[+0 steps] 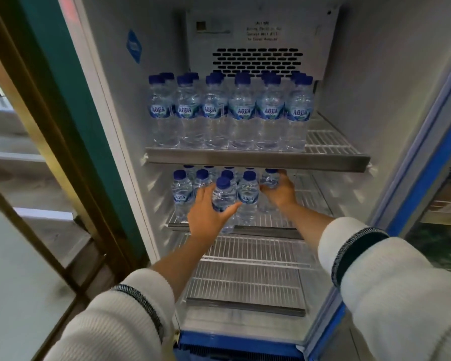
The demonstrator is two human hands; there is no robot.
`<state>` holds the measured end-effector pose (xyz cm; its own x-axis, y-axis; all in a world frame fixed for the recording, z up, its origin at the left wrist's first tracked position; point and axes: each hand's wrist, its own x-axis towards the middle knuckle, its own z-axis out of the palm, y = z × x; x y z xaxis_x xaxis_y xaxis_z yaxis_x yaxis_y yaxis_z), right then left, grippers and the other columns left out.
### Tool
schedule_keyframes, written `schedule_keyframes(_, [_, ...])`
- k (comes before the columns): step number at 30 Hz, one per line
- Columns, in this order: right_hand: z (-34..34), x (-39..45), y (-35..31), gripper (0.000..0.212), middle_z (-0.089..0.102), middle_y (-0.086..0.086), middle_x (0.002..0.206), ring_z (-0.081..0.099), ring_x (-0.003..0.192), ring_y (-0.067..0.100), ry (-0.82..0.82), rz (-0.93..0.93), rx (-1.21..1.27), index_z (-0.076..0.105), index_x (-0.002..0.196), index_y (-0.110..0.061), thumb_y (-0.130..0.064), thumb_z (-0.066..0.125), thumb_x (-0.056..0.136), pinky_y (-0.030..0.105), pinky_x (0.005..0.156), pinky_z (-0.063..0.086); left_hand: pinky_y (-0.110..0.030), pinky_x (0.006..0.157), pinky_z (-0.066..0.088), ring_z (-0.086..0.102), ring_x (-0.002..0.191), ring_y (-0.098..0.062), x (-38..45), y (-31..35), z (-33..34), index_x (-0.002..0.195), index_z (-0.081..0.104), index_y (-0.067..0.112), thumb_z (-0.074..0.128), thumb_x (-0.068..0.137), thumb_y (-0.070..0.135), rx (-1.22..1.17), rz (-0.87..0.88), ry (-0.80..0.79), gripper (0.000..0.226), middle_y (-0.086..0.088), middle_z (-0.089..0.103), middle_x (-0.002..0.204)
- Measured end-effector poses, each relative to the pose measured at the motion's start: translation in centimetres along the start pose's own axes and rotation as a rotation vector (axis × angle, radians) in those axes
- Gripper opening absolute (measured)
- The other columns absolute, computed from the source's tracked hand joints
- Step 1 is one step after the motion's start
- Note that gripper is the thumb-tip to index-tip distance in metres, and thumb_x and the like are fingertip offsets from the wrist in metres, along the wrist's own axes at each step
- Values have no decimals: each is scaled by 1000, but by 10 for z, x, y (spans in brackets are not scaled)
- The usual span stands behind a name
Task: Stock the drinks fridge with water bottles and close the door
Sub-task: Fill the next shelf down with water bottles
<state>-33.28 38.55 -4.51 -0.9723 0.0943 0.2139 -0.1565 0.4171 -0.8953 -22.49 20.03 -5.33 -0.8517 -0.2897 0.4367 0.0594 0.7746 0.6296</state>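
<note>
Bottles are being set on the middle shelf (pixel 284 225), and two of them are in hand. One bottle (pixel 223 196) is wrapped by the left hand (pixel 206 214), thumb on its right side and fingers on its left; it is held upright, cap up, its long axis vertical, its base just above the shelf's front edge. A second bottle (pixel 270 179) is clasped by the right hand (pixel 280 191), deeper in and to the right, close under the upper shelf (pixel 336 162); whether its base is down on the wire cannot be told. Just beyond the left hand, a standing group (pixel 190 188) is ranged in rows toward the back, and one bottle (pixel 248 194) stands between the two hands. Bare wire lies to the right of the right hand, and that is judged to be where the row can be extended; the left bottle is judged to need only a short push forward and down into the front row. Above, the upper shelf is packed with bottles (pixel 229 113) except at its right end. Below the forearms, the lower shelf (pixel 245 282) carries nothing. The door (pixel 427 178) stands open past the right arm, so closing it is not yet done.
</note>
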Motion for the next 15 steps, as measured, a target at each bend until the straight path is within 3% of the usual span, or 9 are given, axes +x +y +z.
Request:
schedule_keyframes(3, [1,7,6,66,64,8,119,62,108,24,-52,16,-6,49,126,-13,-11,85,70,27,89,47,-37,77,56,61,103,-22,2,-4,4,139,45,18,55,66,78,-1,24,23,95,-4,52,131])
schedule_keyframes(6, [-2,3,18,86,57,11,128,57,116,26,-146,50,-43,33,139,-11,-2,83,69,32,95,47,-38,73,57,62,98,-21,6,-8,6,138,46,18,48,63,84,22,40,33,100,-5,54,129])
schedule_keyframes(8, [-1,-2,30,84,53,14,131,53,121,29,-194,87,-123,26,142,-7,1,76,76,34,94,45,-38,70,58,63,95,-21,6,-10,8,137,48,18,47,62,88,26,61,41,103,-5,55,128])
schedule_keyframes(15, [10,-3,45,70,53,17,132,52,120,33,-108,128,-145,32,138,-6,-4,73,81,37,94,44,-35,66,55,63,92,-22,4,-11,8,137,49,16,47,64,86,34,83,62,101,-6,57,125])
